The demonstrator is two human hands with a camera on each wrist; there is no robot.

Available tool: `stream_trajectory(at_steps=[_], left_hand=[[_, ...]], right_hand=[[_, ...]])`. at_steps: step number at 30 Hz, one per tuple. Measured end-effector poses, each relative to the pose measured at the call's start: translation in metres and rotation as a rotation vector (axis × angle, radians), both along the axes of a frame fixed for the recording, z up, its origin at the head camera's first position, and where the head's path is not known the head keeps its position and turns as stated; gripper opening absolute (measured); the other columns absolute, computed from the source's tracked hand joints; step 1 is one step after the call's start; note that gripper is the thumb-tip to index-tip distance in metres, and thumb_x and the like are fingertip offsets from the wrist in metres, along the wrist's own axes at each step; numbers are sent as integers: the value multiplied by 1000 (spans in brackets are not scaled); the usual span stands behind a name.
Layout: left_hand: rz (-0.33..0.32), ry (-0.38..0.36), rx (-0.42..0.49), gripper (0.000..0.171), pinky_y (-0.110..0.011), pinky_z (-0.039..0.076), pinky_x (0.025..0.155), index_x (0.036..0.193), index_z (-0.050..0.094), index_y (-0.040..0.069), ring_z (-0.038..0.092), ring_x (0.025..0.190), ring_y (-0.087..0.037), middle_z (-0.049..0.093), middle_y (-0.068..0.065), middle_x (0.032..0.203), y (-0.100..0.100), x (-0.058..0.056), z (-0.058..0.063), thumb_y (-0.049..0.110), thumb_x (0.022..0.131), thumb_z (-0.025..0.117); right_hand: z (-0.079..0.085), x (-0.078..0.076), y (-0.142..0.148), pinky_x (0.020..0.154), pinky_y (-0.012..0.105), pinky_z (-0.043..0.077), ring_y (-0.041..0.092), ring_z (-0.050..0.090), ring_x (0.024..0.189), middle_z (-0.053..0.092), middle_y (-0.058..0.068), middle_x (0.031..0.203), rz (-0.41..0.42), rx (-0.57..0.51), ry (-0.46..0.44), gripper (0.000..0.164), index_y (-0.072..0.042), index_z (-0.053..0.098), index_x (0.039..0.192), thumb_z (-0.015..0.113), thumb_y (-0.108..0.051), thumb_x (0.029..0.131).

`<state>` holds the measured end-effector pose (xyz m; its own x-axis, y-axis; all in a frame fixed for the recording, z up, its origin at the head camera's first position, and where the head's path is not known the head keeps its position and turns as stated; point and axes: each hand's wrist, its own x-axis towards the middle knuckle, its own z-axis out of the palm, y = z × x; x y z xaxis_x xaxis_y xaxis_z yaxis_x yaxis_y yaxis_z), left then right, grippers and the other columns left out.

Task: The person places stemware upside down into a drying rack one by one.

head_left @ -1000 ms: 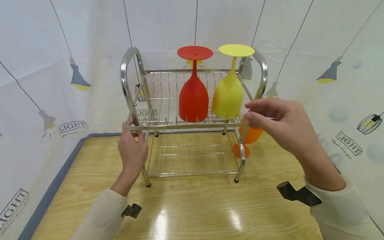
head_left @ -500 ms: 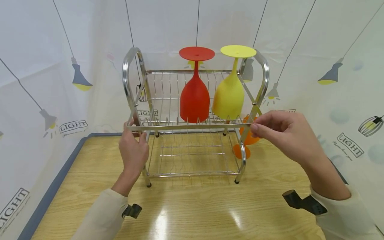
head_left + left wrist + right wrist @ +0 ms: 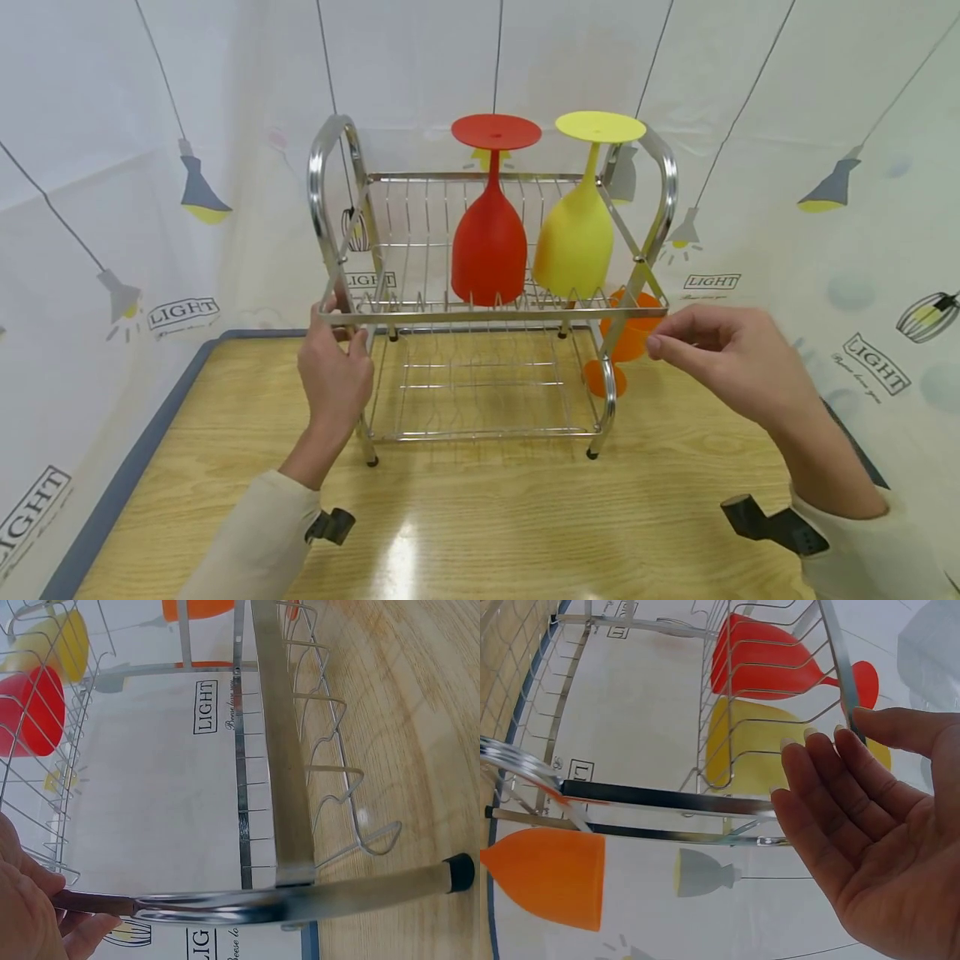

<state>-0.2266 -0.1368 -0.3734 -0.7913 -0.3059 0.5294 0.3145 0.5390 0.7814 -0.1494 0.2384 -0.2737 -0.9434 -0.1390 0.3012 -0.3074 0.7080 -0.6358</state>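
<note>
A chrome two-tier dish rack [image 3: 480, 436] stands on the wooden table. My left hand [image 3: 333, 367] grips its left front post; the left wrist view shows fingers and thumb around the post [image 3: 94, 902]. My right hand [image 3: 738, 362] is at the upper tier's right front corner, holding nothing, its fingers loosely bent and thumb apart in the right wrist view. On the upper tier a red goblet [image 3: 489, 250] and a yellow goblet [image 3: 576, 250] stand upside down, side by side. An orange goblet [image 3: 633, 333] stands upright on the table beyond the right leg, partly hidden.
The lower tier [image 3: 480, 386] of the rack has bare wires. A white cloth backdrop [image 3: 150, 125] printed with lamps rises behind and along both sides of the table [image 3: 480, 533]. A blue edge [image 3: 150, 442] borders the table's left side.
My right hand has moved down and to the right, from beside the yellow goblet to the rack's corner, which now shows. My left hand keeps its grip on the post.
</note>
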Motion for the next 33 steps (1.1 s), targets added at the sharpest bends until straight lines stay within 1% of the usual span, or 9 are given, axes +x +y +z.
stream_trajectory(at_steps=[6, 9, 13, 18, 20, 22, 25, 30, 33], left_hand=[[-1, -18, 8, 39, -41, 54, 70, 126, 52, -1, 64, 89, -31, 65, -20, 106, -1, -1, 0, -6, 88, 60], [-2, -35, 15, 39, -41, 53, 71, 127, 51, -1, 63, 89, -31, 65, -20, 107, -1, -2, 1, -5, 88, 60], [-3, -53, 22, 39, -41, 52, 72, 127, 52, 0, 63, 88, -31, 65, -19, 106, 0, -1, 2, -4, 89, 60], [-1, -60, 18, 39, -42, 52, 72, 127, 51, 1, 63, 88, -31, 65, -19, 106, -1, 1, 0, -3, 90, 60], [1, -56, 15, 39, -42, 52, 73, 127, 51, 0, 63, 89, -32, 65, -19, 106, -1, 1, 0, -4, 89, 60], [1, -51, 18, 38, -43, 52, 73, 126, 51, -1, 63, 89, -32, 65, -20, 106, -1, 1, 0, -5, 89, 60], [-4, -42, 26, 38, -42, 52, 73, 125, 52, -2, 63, 88, -32, 65, -20, 105, -1, -1, 0, -6, 88, 60], [-9, -39, 26, 38, -41, 52, 72, 124, 52, -2, 63, 87, -31, 65, -19, 105, 0, -1, 1, -6, 88, 60], [-7, -41, 24, 38, -41, 52, 72, 124, 52, -2, 63, 87, -31, 65, -19, 105, 0, -1, 1, -6, 88, 61]], right_hand=[[-14, -5, 5, 60, 23, 49, 4, 65, 73, 73, 4, 90, -61, 54, -36, 17, -11, 73, 95, 69, -27, 91], [-21, -10, 8, 63, 24, 52, 12, 68, 80, 72, 8, 99, -96, 73, -53, 24, -10, 72, 102, 67, -31, 92], [-32, -18, 14, 68, 27, 53, 30, 69, 93, 71, 13, 107, -119, 80, -79, 34, -7, 68, 114, 63, -34, 94], [-47, -27, 19, 73, 31, 53, 36, 66, 102, 69, 17, 113, -133, 86, -98, 43, -4, 62, 125, 62, -34, 94], [-52, -30, 20, 75, 36, 54, 37, 65, 105, 68, 18, 115, -139, 82, -108, 47, -2, 59, 129, 63, -33, 94], [-57, -33, 21, 79, 44, 55, 39, 64, 107, 66, 21, 118, -147, 75, -118, 52, 0, 55, 134, 63, -33, 94], [-64, -35, 22, 85, 54, 54, 41, 62, 110, 63, 24, 122, -184, 57, -108, 57, 2, 49, 139, 62, -33, 95], [-81, -37, 23, 91, 52, 51, 41, 58, 114, 60, 27, 126, -253, -9, -85, 61, 4, 46, 141, 62, -32, 95], [-88, -39, 23, 92, 53, 51, 43, 58, 114, 58, 28, 127, -283, -20, -97, 63, 4, 44, 142, 63, -34, 94]])
